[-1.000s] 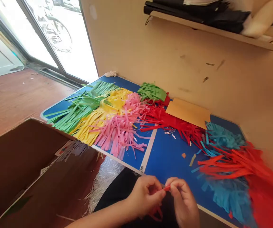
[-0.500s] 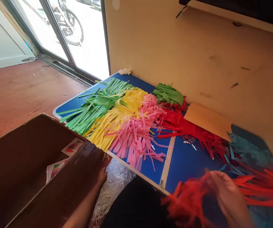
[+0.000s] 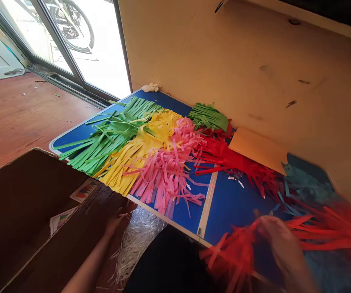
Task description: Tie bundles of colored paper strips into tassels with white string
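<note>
My right hand (image 3: 281, 236) pinches a bunch of red fringed tissue paper (image 3: 236, 252) over the near right part of the blue table (image 3: 242, 207). The strips hang down from the fingers, slightly blurred. Beyond that hand lies more red fringe (image 3: 322, 232), beside teal fringe (image 3: 308, 185). My left hand (image 3: 116, 221) is low, under the table's front edge, between a cardboard box and white shredded strips (image 3: 146, 228). Its fingers are apart, with nothing visible in them. Dim light hides some detail there.
Green (image 3: 102, 148), yellow (image 3: 132, 156) and pink fringed paper (image 3: 169, 171) cover the table's left half. An orange sheet (image 3: 259, 148) lies near the wall. The open cardboard box (image 3: 19, 195) stands at left, holding printed cards (image 3: 84, 190). A glass door (image 3: 102, 49) is behind.
The view has shifted, so the table appears farther left. My left hand has moved slightly left, away from the white strips, its fingers stretching out. My right hand still holds the red fringe.
</note>
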`<state>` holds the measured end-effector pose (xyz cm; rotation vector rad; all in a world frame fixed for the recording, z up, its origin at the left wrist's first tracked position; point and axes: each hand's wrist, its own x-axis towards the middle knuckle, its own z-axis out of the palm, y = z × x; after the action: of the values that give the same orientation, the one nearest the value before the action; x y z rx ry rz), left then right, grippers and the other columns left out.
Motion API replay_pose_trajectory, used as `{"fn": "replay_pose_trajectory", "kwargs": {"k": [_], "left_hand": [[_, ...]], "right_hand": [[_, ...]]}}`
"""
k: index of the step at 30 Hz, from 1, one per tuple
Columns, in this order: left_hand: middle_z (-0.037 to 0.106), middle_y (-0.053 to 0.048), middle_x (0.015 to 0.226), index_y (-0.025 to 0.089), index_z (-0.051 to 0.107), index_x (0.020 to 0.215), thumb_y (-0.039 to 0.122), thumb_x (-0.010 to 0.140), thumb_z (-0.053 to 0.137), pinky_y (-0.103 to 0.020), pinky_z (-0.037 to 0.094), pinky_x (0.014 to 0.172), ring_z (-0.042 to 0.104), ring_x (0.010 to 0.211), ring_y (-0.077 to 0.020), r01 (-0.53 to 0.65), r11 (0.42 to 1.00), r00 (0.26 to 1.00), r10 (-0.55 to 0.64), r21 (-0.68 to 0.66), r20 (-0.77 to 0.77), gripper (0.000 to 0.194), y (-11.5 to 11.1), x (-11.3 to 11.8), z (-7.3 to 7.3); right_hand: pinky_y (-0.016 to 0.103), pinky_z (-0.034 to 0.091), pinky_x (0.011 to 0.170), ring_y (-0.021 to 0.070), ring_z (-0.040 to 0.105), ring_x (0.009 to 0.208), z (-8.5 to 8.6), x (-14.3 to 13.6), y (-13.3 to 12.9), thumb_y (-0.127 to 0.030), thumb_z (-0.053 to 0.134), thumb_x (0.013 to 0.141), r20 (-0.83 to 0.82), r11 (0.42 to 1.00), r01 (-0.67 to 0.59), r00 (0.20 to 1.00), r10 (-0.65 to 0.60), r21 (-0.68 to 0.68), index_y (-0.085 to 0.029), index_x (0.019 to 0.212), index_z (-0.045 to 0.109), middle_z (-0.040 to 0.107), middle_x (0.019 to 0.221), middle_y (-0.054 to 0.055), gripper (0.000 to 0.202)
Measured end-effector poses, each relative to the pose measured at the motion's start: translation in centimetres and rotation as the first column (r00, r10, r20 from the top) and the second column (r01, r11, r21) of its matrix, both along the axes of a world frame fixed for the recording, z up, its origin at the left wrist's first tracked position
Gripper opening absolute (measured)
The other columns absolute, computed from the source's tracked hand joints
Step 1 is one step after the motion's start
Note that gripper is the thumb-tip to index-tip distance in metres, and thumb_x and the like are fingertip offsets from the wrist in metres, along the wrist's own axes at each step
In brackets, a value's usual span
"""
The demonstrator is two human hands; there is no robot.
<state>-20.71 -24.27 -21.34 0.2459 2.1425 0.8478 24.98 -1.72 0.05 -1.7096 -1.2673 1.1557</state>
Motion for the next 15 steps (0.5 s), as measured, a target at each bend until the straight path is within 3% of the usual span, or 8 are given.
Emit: {"fn": "replay_pose_trajectory", "kwargs": {"k": [4, 6, 8, 9, 10, 11, 13, 15], "left_hand": [[0.070, -0.003, 0.082, 0.014, 0.057, 0.117, 0.062, 0.070, 0.072, -0.035, 0.055, 0.080, 0.068, 0.085, -0.0229, -0.042, 0.970, 0.988, 0.005, 0.238, 0.155, 0.069, -1.8, 1.6, 7.0], [0.067, 0.001, 0.076, 0.017, 0.057, 0.117, 0.068, 0.061, 0.074, -0.031, 0.055, 0.072, 0.066, 0.075, -0.0191, -0.032, 0.934, 0.978, -0.044, 0.357, 0.203, 0.078, -2.0, 3.7, 11.9], [0.061, 0.003, 0.069, 0.020, 0.063, 0.107, 0.061, 0.064, 0.077, -0.023, 0.048, 0.052, 0.055, 0.054, -0.0107, 0.032, 0.870, 0.956, -0.170, 0.493, 0.238, 0.060, -1.5, 6.6, 17.4], [0.060, 0.003, 0.067, 0.020, 0.066, 0.100, 0.056, 0.069, 0.076, -0.020, 0.042, 0.044, 0.050, 0.048, -0.0085, 0.121, 0.833, 0.934, -0.280, 0.541, 0.222, 0.049, -0.9, 8.3, 20.2], [0.061, 0.002, 0.067, 0.020, 0.068, 0.095, 0.051, 0.074, 0.074, -0.020, 0.042, 0.043, 0.050, 0.048, -0.0087, 0.250, 0.777, 0.903, -0.403, 0.577, 0.152, 0.038, -0.2, 9.8, 22.9], [0.064, 0.000, 0.070, 0.021, 0.070, 0.093, 0.047, 0.077, 0.072, -0.020, 0.044, 0.045, 0.054, 0.051, -0.0106, 0.379, 0.703, 0.864, -0.502, 0.602, 0.041, 0.030, 0.5, 11.2, 25.3], [0.069, -0.003, 0.075, 0.025, 0.074, 0.092, 0.038, 0.082, 0.067, -0.023, 0.052, 0.057, 0.061, 0.059, -0.0137, 0.653, 0.483, 0.718, -0.640, 0.584, -0.273, 0.018, 2.0, 13.2, 29.3], [0.073, -0.003, 0.082, 0.031, 0.076, 0.097, 0.031, 0.084, 0.065, -0.021, 0.052, 0.064, 0.066, 0.068, -0.0157, 0.842, 0.276, 0.519, -0.646, 0.464, -0.559, 0.017, 3.2, 14.1, 31.7]], "right_hand": [[0.030, 0.045, 0.057, 0.0178, 0.056, 0.061, 1.3, 0.1, 1.0, -0.060, 0.078, 0.055, 0.130, 0.999, 0.010, 0.991, -0.016, 0.046, -0.015, 0.092, 0.068, 0.067, 0.076, 0.005, 0.059], [0.035, 0.048, 0.068, 0.0217, 0.059, 0.071, 2.9, -0.7, -0.2, -0.059, 0.074, 0.061, 0.262, 0.964, 0.058, 0.956, -0.129, 0.260, -0.015, 0.102, 0.068, 0.069, 0.090, 0.009, 0.061], [0.041, 0.048, 0.080, 0.0250, 0.059, 0.081, 4.7, -2.6, -3.1, -0.055, 0.071, 0.071, 0.306, 0.887, 0.002, 0.938, -0.161, 0.461, -0.017, 0.109, 0.068, 0.068, 0.100, 0.013, 0.053], [0.042, 0.047, 0.084, 0.0254, 0.060, 0.084, 5.6, -4.0, -5.0, -0.051, 0.071, 0.075, 0.261, 0.870, -0.087, 0.964, -0.049, 0.485, -0.020, 0.109, 0.069, 0.068, 0.101, 0.013, 0.046], [0.042, 0.048, 0.087, 0.0255, 0.061, 0.089, 6.4, -5.5, -7.0, -0.048, 0.070, 0.079, 0.168, 0.862, -0.245, 0.968, 0.188, 0.444, -0.023, 0.114, 0.068, 0.068, 0.105, 0.012, 0.043], [0.041, 0.048, 0.088, 0.0251, 0.061, 0.091, 7.0, -7.1, -8.9, -0.047, 0.069, 0.080, 0.065, 0.815, -0.424, 0.898, 0.435, 0.395, -0.025, 0.118, 0.067, 0.068, 0.107, 0.011, 0.044], [0.035, 0.051, 0.079, 0.0212, 0.063, 0.081, 7.8, -9.6, -11.5, -0.049, 0.071, 0.079, -0.156, 0.603, -0.738, 0.586, 0.795, 0.302, -0.026, 0.116, 0.068, 0.069, 0.093, 0.006, 0.044], [0.026, 0.048, 0.062, 0.0144, 0.057, 0.061, 7.8, -10.6, -12.6, -0.053, 0.069, 0.081, -0.400, 0.523, -0.828, 0.417, 0.816, 0.204, -0.022, 0.106, 0.072, 0.063, 0.071, 0.000, 0.040]]}}
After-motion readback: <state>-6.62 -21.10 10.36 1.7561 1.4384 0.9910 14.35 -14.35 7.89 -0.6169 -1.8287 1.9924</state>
